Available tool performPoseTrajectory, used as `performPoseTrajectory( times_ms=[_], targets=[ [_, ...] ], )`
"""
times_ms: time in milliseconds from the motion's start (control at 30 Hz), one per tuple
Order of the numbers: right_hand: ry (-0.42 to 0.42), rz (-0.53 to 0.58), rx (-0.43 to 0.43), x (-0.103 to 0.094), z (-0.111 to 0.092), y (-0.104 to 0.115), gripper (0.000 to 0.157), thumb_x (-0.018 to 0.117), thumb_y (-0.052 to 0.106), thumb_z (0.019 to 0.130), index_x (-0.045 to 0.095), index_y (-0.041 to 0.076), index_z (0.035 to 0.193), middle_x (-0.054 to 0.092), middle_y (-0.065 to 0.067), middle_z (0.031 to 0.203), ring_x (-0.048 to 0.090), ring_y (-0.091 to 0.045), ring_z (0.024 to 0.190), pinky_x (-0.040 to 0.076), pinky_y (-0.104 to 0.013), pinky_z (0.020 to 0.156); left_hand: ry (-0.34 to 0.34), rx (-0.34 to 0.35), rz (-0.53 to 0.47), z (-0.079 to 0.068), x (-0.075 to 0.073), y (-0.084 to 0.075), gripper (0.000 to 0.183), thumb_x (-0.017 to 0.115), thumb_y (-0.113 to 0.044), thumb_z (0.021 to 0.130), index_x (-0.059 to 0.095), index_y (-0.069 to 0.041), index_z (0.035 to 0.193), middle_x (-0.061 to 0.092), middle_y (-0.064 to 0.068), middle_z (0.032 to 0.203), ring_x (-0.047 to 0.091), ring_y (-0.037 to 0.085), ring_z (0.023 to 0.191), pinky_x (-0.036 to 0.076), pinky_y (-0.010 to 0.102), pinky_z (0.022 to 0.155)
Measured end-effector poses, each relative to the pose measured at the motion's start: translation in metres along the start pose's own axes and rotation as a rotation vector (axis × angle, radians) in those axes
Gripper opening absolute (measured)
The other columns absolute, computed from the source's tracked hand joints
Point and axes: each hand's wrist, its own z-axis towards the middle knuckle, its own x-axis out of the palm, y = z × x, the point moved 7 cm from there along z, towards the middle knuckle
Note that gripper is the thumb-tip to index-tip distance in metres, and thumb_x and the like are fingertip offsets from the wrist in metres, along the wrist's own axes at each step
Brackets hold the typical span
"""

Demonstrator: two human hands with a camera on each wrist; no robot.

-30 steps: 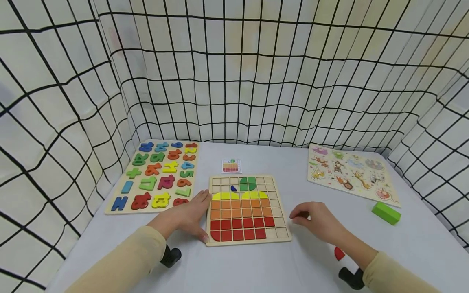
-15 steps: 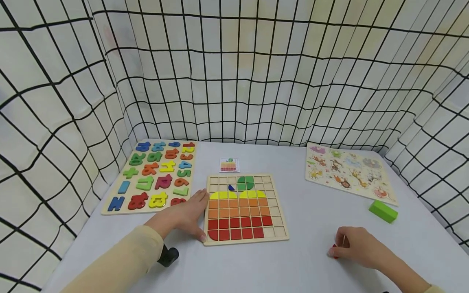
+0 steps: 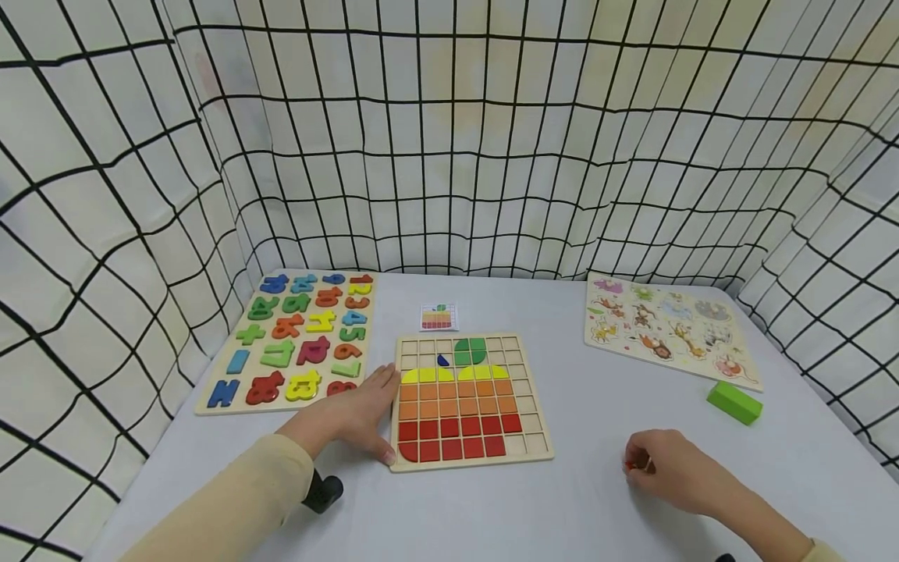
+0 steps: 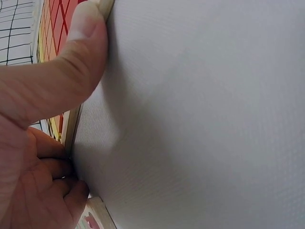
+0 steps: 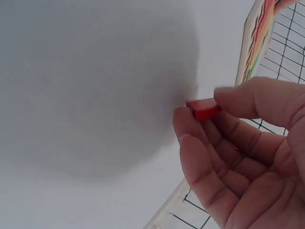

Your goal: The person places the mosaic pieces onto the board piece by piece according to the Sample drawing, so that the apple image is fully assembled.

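My right hand [image 3: 677,472] pinches a small red tile [image 5: 204,109] between thumb and fingertips, to the right of the wooden grid board [image 3: 537,402]. In the right wrist view the tile's edge shows between the fingertips, over the white cloth. The left hand [image 3: 358,414] lies along the board's left side, its fingers against the edge and its thumb [image 4: 88,38] at the near left corner. Red tiles [image 3: 453,438] fill most of the two near rows, with orange tiles [image 3: 456,398], yellow half-rounds [image 3: 428,375], green pieces [image 3: 470,351] and one small blue piece [image 3: 443,360] beyond.
A picture card [image 3: 438,317] lies behind the board. To the left is a letter and number puzzle [image 3: 239,336]; at the back right lies an animal puzzle [image 3: 632,347], with a green block [image 3: 734,403] near it. Black netting [image 3: 449,156] surrounds the white table.
My right hand moved from beside the board to the red tile on the cloth, took it between its fingers and shifted slightly left with it. The left hand stays on the board's edge.
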Motion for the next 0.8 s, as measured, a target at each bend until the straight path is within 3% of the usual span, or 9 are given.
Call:
performPoseTrajectory(
  times_ms=[167,333,433,600,800],
  targets=[
    [-0.053,-0.022,-0.051,-0.006,0.009,0.016,0.012,0.070,0.001,0.089,0.069,0.013,0.087,0.061,0.008,0.078,0.050,-0.002,0.070,0.048,-0.020,0.060,-0.003,0.002,-0.001,0.000,0.000,0.000,0.124,0.092,-0.040,0.073,0.016,0.005,0.161,0.010,0.024,0.171,0.007,0.040,0.159,0.020,0.056,0.128],
    [-0.067,0.101,-0.108,-0.002,0.027,0.040,0.011,0.069,0.006,0.094,0.073,0.011,0.102,0.067,0.006,0.085,0.055,-0.003,0.072,0.051,-0.019,0.062,-0.004,0.006,-0.011,-0.001,0.000,0.000,0.124,0.092,-0.039,0.073,0.016,0.005,0.161,0.010,0.024,0.171,0.007,0.040,0.159,0.020,0.056,0.128],
    [-0.036,0.205,-0.136,0.005,0.041,0.056,0.009,0.071,0.009,0.094,0.072,0.009,0.103,0.071,0.004,0.086,0.060,-0.005,0.071,0.053,-0.020,0.063,-0.001,0.008,-0.019,-0.001,0.001,0.000,0.123,0.092,-0.039,0.073,0.016,0.005,0.161,0.010,0.023,0.171,0.007,0.040,0.160,0.021,0.055,0.128],
    [0.004,0.349,-0.104,0.019,0.061,0.074,0.009,0.073,0.011,0.093,0.068,0.006,0.100,0.075,-0.001,0.081,0.065,-0.013,0.065,0.054,-0.022,0.060,-0.001,0.005,-0.017,-0.001,0.002,0.000,0.123,0.091,-0.038,0.074,0.016,0.004,0.161,0.011,0.022,0.171,0.007,0.039,0.160,0.021,0.055,0.128],
    [-0.016,0.401,-0.058,0.029,0.074,0.088,0.013,0.076,0.012,0.091,0.067,0.004,0.096,0.074,-0.003,0.076,0.063,-0.013,0.063,0.051,-0.023,0.056,-0.005,-0.001,-0.009,-0.003,-0.001,0.000,0.123,0.091,-0.038,0.074,0.016,0.004,0.161,0.011,0.022,0.171,0.008,0.038,0.160,0.022,0.054,0.128]
  ],
)
